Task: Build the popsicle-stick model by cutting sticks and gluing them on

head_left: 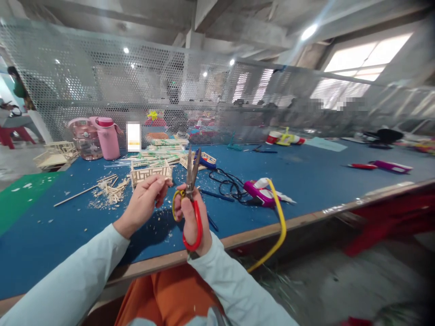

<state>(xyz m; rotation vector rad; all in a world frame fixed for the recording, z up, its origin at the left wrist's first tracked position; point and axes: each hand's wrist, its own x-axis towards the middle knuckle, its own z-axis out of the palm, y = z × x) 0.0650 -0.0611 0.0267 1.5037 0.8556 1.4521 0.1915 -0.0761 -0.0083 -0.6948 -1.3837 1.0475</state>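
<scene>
My right hand [197, 217] is wrapped round a pair of scissors [190, 176] with a red and yellow handle. Its blades point up and are slightly apart. Close by on the left, my left hand [146, 199] is closed in a pinch, with a small pale bit showing at the fingertips; I cannot make out what it is. Just behind that hand is a small lattice frame of thin wooden sticks [146, 173], partly hidden by the fingers; whether they touch it I cannot tell. Loose cut wooden sticks [115, 189] and chips lie left of the hand.
A purple glue gun [263, 194] with a yellow cord [281, 217] lies right. Behind are a blue-handled tool [205, 160], a black cable [224, 181] and bundled sticks [163, 151]. A pink bottle [108, 140] stands at the back left, before a perforated metal screen [142, 86].
</scene>
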